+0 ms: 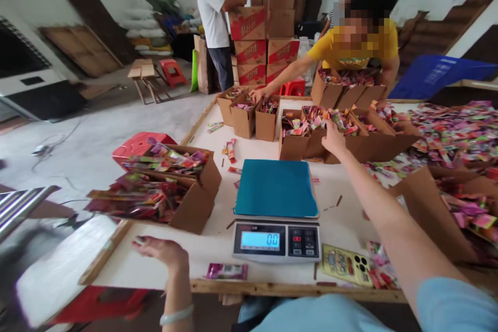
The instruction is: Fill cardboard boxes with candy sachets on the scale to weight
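My right hand (333, 137) reaches forward to the row of small cardboard boxes (295, 149) filled with colourful packets; its fingers are at the packets (316, 114), and their tips are too small to make out. My left hand (161, 250) is held palm up over the table's left front, fingers apart, with nothing plainly in it. Between my arms stands a digital scale (277, 241) with a bare blue-green plate (277, 187); its display reads 0.0. Left of the scale are two open boxes (198, 202) full of packets.
Across the table, a person in yellow (327, 46) stretches an arm to other filled boxes (266, 125). A packet heap (459, 129) covers the right side. A phone (346, 265) and a purple packet (226, 271) lie near the front edge. Red cartons (249, 52) stand behind.
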### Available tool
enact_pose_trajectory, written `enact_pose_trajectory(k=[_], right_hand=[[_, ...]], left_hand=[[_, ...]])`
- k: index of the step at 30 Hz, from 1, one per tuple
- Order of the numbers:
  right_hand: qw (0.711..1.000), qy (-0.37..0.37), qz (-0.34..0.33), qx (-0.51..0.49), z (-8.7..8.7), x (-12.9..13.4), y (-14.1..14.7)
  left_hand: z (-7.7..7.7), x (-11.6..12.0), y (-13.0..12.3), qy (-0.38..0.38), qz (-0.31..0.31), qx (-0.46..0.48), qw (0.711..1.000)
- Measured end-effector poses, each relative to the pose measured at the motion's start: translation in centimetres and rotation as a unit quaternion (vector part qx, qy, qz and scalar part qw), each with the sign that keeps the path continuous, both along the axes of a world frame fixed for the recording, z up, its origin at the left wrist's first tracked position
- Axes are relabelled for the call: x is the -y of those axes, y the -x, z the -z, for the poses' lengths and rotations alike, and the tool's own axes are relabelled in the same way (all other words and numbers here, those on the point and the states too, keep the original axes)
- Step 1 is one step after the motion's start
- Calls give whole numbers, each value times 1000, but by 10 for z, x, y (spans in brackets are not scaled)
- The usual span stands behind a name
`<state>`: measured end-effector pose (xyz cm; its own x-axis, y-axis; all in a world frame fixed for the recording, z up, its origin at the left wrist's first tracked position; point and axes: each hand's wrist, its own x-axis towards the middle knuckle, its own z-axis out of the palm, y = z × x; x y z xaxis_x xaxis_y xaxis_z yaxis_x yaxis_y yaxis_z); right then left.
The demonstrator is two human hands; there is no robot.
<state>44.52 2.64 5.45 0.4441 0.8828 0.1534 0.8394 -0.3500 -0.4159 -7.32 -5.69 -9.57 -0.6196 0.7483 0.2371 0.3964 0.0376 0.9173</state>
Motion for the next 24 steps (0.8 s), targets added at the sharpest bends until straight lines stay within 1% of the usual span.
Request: enact_pose_trajectory(k=[1,2,3,5,6,7,8,9,10,11,12,13,14,15,16,18,21,22,23,24], right_hand=[[1000,22,-1,11,3,-2,-19],[999,39,-4,22,6,-4,-32],[998,51,-4,33,9,-5,-40],[997,57,5,58,14,1,-47],[996,55,11,70,17,11,-47],[995,52,19,81,21,25,-46],[995,47,27,90,27,45,-44],[994,42,36,97,34,69,-42],[993,38,45,103,42,97,-39],[992,36,54,106,51,126,-37],[991,33,66,111,60,156,-35],[989,23,81,120,69,186,-34],[987,5,97,132,78,214,-33],[983,-20,110,146,86,240,-33],[978,-52,121,161,93,263,-33],[966,-117,138,186,106,301,-35],[950,-179,146,210,124,341,-35],[947,-187,145,217,130,350,-33],[946,-189,140,221,136,358,-31],[947,-191,131,224,140,365,-29]], left_hand=[[-10,8,-11,-15,-49,7,999],[-21,15,-25,-37,-92,5,995],[-32,24,-39,-65,-121,-7,991],[-55,44,-72,-135,-133,-35,981],[-64,56,-90,-165,-114,-36,979],[-71,69,-108,-185,-69,-25,980],[-75,82,-128,-186,7,-2,983],[-77,96,-148,-160,122,27,979],[-76,108,-170,-111,258,58,958],[-72,119,-192,-39,397,90,913],[-67,127,-216,42,508,122,851],[-61,134,-240,118,573,153,796],[-55,137,-264,188,602,178,755],[-48,138,-288,244,600,198,736],[-40,137,-311,282,585,207,732],[-25,130,-354,320,546,224,741],[-6,112,-404,331,497,274,754],[-1,107,-416,337,487,302,747],[2,103,-425,345,484,336,731],[4,101,-431,350,488,372,708]])
